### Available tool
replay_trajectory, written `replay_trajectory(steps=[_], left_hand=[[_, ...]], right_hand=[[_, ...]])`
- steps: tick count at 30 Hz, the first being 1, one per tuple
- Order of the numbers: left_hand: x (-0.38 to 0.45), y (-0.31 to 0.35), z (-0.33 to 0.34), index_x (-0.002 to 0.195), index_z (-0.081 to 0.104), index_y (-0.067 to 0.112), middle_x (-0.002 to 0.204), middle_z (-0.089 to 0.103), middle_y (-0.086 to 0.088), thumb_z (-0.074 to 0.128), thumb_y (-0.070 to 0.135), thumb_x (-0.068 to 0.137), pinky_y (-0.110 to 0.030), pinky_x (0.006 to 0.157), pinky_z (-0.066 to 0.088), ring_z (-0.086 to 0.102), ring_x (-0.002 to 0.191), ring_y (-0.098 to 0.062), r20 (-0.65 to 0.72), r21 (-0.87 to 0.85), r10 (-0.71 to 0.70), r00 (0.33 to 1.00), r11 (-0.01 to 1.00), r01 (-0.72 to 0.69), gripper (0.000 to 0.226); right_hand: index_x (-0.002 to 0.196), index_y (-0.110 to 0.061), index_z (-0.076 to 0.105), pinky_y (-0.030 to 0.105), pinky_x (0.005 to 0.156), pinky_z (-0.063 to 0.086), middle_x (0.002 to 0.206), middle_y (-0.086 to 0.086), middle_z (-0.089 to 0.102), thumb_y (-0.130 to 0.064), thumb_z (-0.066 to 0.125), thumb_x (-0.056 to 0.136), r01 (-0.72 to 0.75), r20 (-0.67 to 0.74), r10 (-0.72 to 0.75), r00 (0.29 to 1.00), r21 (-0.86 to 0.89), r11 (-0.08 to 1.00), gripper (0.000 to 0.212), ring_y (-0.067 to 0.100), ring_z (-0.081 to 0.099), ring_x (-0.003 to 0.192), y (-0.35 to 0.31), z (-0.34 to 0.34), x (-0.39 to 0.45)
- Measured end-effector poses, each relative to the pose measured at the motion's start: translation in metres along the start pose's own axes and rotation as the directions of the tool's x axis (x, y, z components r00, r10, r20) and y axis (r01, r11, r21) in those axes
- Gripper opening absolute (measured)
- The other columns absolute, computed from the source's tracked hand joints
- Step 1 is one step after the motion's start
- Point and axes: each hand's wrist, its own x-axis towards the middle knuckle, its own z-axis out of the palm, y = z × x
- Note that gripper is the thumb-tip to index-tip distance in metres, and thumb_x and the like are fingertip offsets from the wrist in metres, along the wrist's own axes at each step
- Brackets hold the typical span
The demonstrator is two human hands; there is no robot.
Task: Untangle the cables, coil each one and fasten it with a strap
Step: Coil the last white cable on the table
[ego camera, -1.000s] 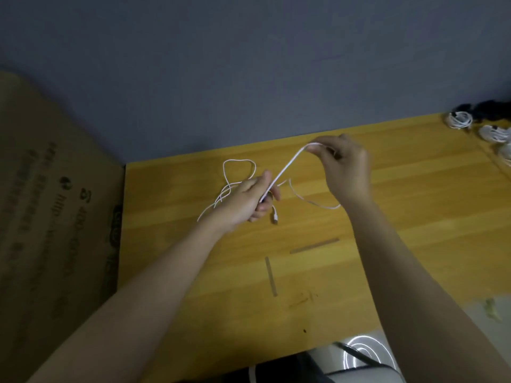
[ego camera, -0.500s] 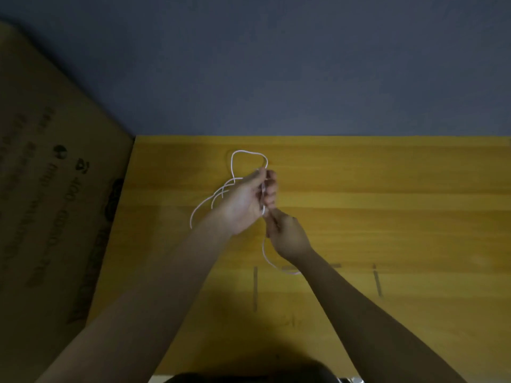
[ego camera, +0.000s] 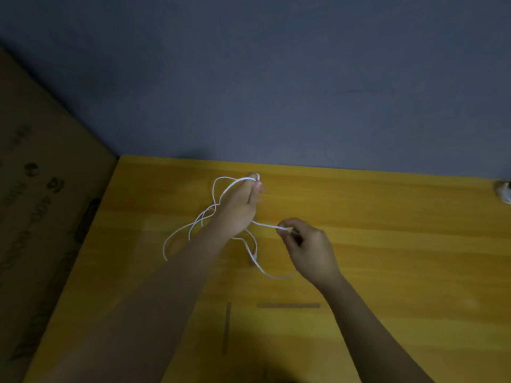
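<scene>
- The thin white cable (ego camera: 221, 194) is near the middle of the frame, over the yellow wooden table (ego camera: 387, 244).
- The left hand (ego camera: 239, 210) holds the cable up high. Its fingers are curled round the cable, and a loop comes out at the fingertips near the top of the hand.
- More loops of the cable hang down to the left of the left hand and its arm, toward the lower left.
- The right hand (ego camera: 308, 248) is just to the lower right of the left hand. Its thumb and finger pinch the cable.
- A short, straight piece of cable runs between the two hands.
- Under the hands, another piece of cable droops in a soft curve down to the table and bends back toward the right wrist.
- The cable is thin, smooth and round like a string.
- The table is smooth wood with long stripes in it.
- Two dark flat strips (ego camera: 287, 306) lie on the table near the bottom of the frame, one lying sideways and one going up and down.
- A big brown cardboard sheet (ego camera: 41, 217) with dark print fills the left side.
- A plain grey-blue wall (ego camera: 276, 78) fills the top.
- A small white thing (ego camera: 504, 190) sits at the right edge, too cut off to tell what it is.
</scene>
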Motion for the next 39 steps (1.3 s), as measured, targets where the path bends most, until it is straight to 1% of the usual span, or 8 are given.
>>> replay_trajectory(steps=[3, 6, 11, 17, 21, 28, 34, 39], left_hand=[[0.006, 0.01, -0.02, 0.101, 0.045, 0.028, 0.077, 0.059, 0.01, 0.028, 0.036, 0.103, -0.017, 0.06, 0.042, 0.056, 0.065, -0.009, 0.102, 0.146, 0.0, 0.995, 0.989, -0.015, 0.019], [0.011, 0.032, -0.043, 0.084, 0.047, 0.023, 0.074, 0.054, 0.007, 0.03, 0.033, 0.103, -0.023, 0.065, 0.034, 0.052, 0.069, -0.01, 0.097, 0.229, 0.077, 0.992, 0.969, -0.097, 0.028], [0.013, 0.084, -0.093, 0.069, 0.046, 0.021, 0.065, 0.048, 0.006, 0.031, 0.034, 0.104, -0.027, 0.064, 0.033, 0.049, 0.067, -0.015, 0.134, 0.208, 0.094, 0.987, 0.971, -0.12, 0.04], [-0.024, 0.151, -0.121, 0.066, 0.039, 0.024, 0.052, 0.022, 0.006, 0.03, 0.058, 0.094, -0.013, 0.037, 0.014, 0.014, 0.04, -0.005, 0.534, -0.283, 0.194, 0.823, 0.958, -0.042, 0.046], [-0.052, 0.182, -0.147, 0.064, 0.039, 0.023, 0.044, 0.022, 0.012, 0.034, 0.045, 0.09, -0.016, 0.035, 0.008, 0.006, 0.039, -0.005, 0.611, -0.622, 0.326, 0.722, 0.762, 0.182, 0.034], [-0.066, 0.155, -0.152, 0.074, 0.037, 0.02, 0.046, 0.032, 0.009, 0.019, 0.013, 0.097, -0.019, 0.04, 0.015, 0.017, 0.036, -0.005, 0.368, -0.751, 0.136, 0.92, 0.626, 0.208, 0.03], [-0.065, 0.091, -0.134, 0.079, 0.036, 0.021, 0.066, 0.046, 0.001, 0.025, 0.014, 0.103, -0.018, 0.042, 0.036, 0.038, 0.037, -0.006, 0.068, -0.303, 0.025, 0.997, 0.953, -0.003, 0.028], [-0.08, 0.034, -0.113, 0.076, 0.043, 0.02, 0.067, 0.06, -0.004, 0.029, 0.034, 0.104, -0.024, 0.057, 0.041, 0.054, 0.057, -0.014, 0.289, 0.195, 0.078, 0.954, 0.971, -0.138, 0.034]], right_hand=[[0.085, -0.019, 0.06, 0.02, 0.054, 0.046, 0.053, -0.005, 0.051, -0.007, 0.055, 0.094, -0.206, 0.014, 0.239, 0.971, 0.555, 0.806, 0.016, 0.008, 0.053, 0.05, -0.02, -0.03, 0.024], [0.087, -0.014, 0.056, 0.019, 0.045, 0.034, 0.053, -0.004, 0.033, -0.007, 0.052, 0.094, -0.396, 0.309, 0.248, 0.918, 0.736, 0.549, 0.011, 0.012, 0.039, 0.045, -0.043, -0.061, 0.041], [0.087, -0.016, 0.07, 0.021, 0.056, 0.037, 0.065, -0.001, 0.057, -0.02, 0.057, 0.095, -0.051, 0.129, 0.015, 0.992, 0.284, 0.957, 0.016, 0.015, 0.048, 0.059, -0.092, -0.103, 0.052], [0.093, -0.016, 0.072, 0.029, 0.063, 0.04, 0.079, 0.001, 0.055, -0.028, 0.061, 0.092, 0.258, -0.33, -0.311, 0.891, -0.196, 0.946, 0.016, 0.014, 0.053, 0.071, -0.148, -0.137, 0.084], [0.065, -0.023, 0.059, 0.014, 0.05, 0.03, 0.056, -0.01, 0.048, -0.027, 0.061, 0.093, 0.169, -0.329, -0.127, 0.936, 0.104, 0.98, 0.028, 0.0, 0.041, 0.049, -0.173, -0.121, 0.08], [0.092, -0.012, 0.062, 0.015, 0.039, 0.03, 0.052, 0.004, 0.046, -0.021, 0.04, 0.103, -0.159, 0.069, 0.144, 0.987, 0.488, 0.858, 0.026, 0.004, 0.036, 0.037, -0.156, -0.001, 0.007], [0.112, -0.014, 0.057, 0.032, 0.057, 0.033, 0.073, 0.003, 0.063, -0.03, 0.043, 0.101, 0.146, 0.141, -0.117, 0.983, -0.217, 0.965, 0.024, 0.028, 0.057, 0.069, -0.145, 0.05, -0.052], [0.104, -0.018, 0.069, 0.035, 0.057, 0.045, 0.092, 0.005, 0.069, -0.025, 0.057, 0.094, 0.34, -0.033, -0.383, 0.923, -0.398, 0.852, 0.017, 0.031, 0.064, 0.083, -0.152, 0.046, -0.067]])
